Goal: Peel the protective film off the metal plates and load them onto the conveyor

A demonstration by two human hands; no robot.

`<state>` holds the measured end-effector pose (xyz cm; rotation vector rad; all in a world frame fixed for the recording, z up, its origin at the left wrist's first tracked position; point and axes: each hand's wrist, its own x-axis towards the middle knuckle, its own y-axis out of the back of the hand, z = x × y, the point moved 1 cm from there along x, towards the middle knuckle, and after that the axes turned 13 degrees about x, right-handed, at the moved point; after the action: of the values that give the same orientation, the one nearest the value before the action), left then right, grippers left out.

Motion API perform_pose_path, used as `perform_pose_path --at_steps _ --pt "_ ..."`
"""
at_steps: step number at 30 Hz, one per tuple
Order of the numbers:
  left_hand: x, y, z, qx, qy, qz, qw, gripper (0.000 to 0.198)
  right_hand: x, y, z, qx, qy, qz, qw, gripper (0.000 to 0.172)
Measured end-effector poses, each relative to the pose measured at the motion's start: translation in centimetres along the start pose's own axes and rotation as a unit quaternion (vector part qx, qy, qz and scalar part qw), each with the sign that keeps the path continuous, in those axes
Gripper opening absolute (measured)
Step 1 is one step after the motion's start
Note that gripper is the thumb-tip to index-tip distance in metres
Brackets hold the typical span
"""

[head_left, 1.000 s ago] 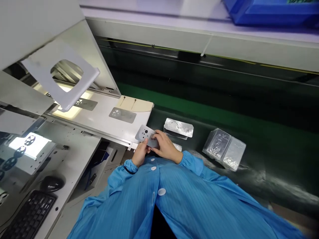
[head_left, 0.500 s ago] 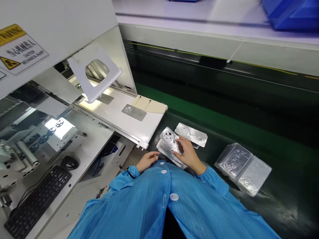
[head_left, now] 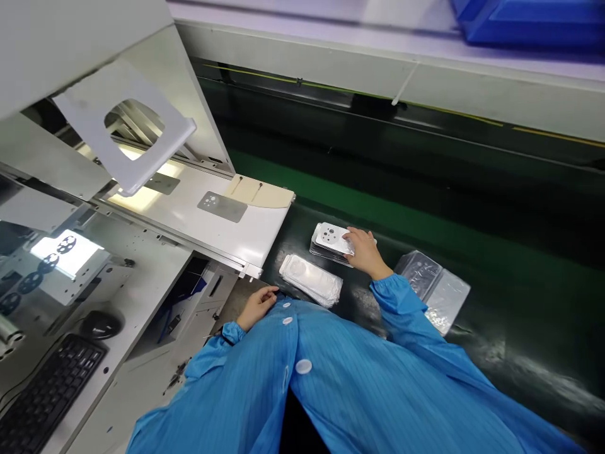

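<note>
Right hand (head_left: 365, 253) holds a perforated plate (head_left: 332, 235) by its right part, thumb and fingers spanning its width. The plate lies over the far stack (head_left: 326, 253) on the dark work surface (head_left: 297, 234). Left hand (head_left: 258, 307) is left of the near stack (head_left: 309, 279), at the coat front; its fingers are loosely bent, close together and free. A wrapped bundle (head_left: 418, 274) (partly hidden by the right sleeve (head_left: 401, 299)) lies farther right.
</note>
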<state>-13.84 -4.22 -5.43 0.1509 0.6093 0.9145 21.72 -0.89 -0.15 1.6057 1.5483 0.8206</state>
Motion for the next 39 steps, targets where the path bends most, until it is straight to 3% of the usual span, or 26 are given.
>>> perform_pose_path --at_steps 5,9,11,14,17,27,33,39 --pt "0.4 -0.4 0.0 0.049 -0.016 -0.001 0.999 0.034 0.0 -0.9 -0.3 -0.011 -0.022 -0.022 0.999 0.037" --pt "2.1 -1.2 0.3 0.098 -0.031 0.002 0.995 0.034 -2.8 -3.9 -2.8 -0.010 -0.034 -0.036 0.999 0.027" --pt "3.5 -1.8 0.5 0.125 -0.033 0.007 0.992 0.038 -4.4 -6.4 -4.0 -0.013 -0.048 -0.069 0.996 0.038" --pt "5.5 -2.8 0.6 0.167 -0.022 0.009 0.986 0.045 -5.7 -9.9 -4.7 -0.030 -0.078 -0.101 0.991 0.073" --pt "6.6 -3.5 0.6 0.198 -0.014 -0.001 0.980 0.048 -5.8 -11.6 -4.5 -0.042 -0.096 -0.114 0.988 0.077" --pt "6.8 -3.8 0.5 0.231 -0.036 -0.026 0.972 0.048 -4.7 -10.9 -2.5 -0.019 -0.123 -0.113 0.986 0.068" --pt "6.7 -3.7 0.4 0.223 -0.045 -0.024 0.974 0.047 -4.2 -10.2 -2.7 -0.011 -0.140 -0.114 0.984 0.065" --pt "6.1 -3.3 1.0 0.206 -0.046 -0.009 0.977 0.043 -3.9 -8.6 -3.4 -0.019 -0.125 -0.127 0.984 0.039"
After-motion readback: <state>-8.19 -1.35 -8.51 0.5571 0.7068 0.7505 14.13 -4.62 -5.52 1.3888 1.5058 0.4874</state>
